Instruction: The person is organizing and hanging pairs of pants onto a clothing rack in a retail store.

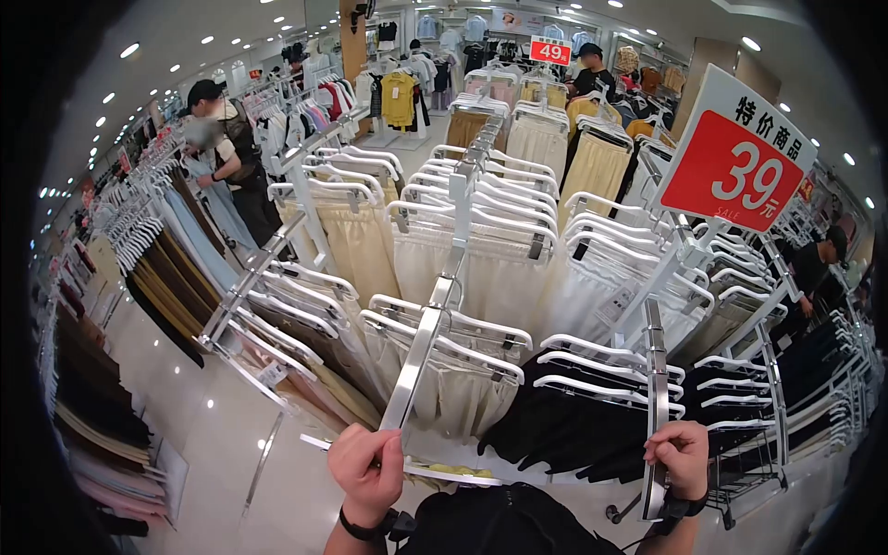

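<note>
My left hand [368, 470] is closed at the near end of a chrome rail [412, 370]. A white hanger [458, 474] with a bit of yellow cloth shows on both sides of this fist; its hook is hidden. My right hand [683, 455] has its fingers curled onto the near end of another chrome rail [657, 398]. Cream trousers [453, 393] hang on white hangers along the left rail. Black garments [564, 421] hang from several white hangers on the right one.
A red and white price sign [735, 162] rises at right. White trousers [620, 287] and beige trousers [347, 240] fill farther rails. Brown trousers [162, 282] hang at left. One person [242, 157] stands there; others are at the back [592, 79] and right [819, 268].
</note>
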`<state>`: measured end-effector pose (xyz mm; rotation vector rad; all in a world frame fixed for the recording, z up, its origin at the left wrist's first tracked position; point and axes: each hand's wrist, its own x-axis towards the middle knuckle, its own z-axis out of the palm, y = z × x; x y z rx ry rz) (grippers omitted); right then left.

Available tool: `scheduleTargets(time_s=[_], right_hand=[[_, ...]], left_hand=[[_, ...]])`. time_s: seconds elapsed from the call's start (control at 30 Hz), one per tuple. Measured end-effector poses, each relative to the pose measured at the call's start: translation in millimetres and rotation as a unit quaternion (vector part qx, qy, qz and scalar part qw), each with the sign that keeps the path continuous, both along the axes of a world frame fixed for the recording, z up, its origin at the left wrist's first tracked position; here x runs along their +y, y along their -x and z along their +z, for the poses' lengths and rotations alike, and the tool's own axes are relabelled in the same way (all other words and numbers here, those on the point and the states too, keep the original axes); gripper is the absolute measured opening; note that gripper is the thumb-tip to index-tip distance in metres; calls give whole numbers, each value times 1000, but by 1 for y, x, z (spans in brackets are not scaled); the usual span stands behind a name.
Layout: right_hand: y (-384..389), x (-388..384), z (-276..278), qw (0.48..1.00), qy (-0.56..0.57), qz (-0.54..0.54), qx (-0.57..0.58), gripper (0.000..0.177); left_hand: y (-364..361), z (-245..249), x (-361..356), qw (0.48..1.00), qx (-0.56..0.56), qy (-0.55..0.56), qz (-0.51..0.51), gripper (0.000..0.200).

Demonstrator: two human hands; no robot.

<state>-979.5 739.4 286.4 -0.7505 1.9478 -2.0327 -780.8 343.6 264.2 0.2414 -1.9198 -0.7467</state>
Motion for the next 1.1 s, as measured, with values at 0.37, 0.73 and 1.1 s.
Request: scheduleTargets(time_s=[0.37,0.73,1.1], right_hand=[[0,4,-8,998,50,13,24,17],[-3,6,-14,998,25,33,57,12],[-4,10,-26,993,37,38,106,17]], left_hand=[[6,-10,5,997,-5,-68,27,10],[5,-8,8,994,9,-105,36,12],[5,-2,15,986,-19,-157,45,21]])
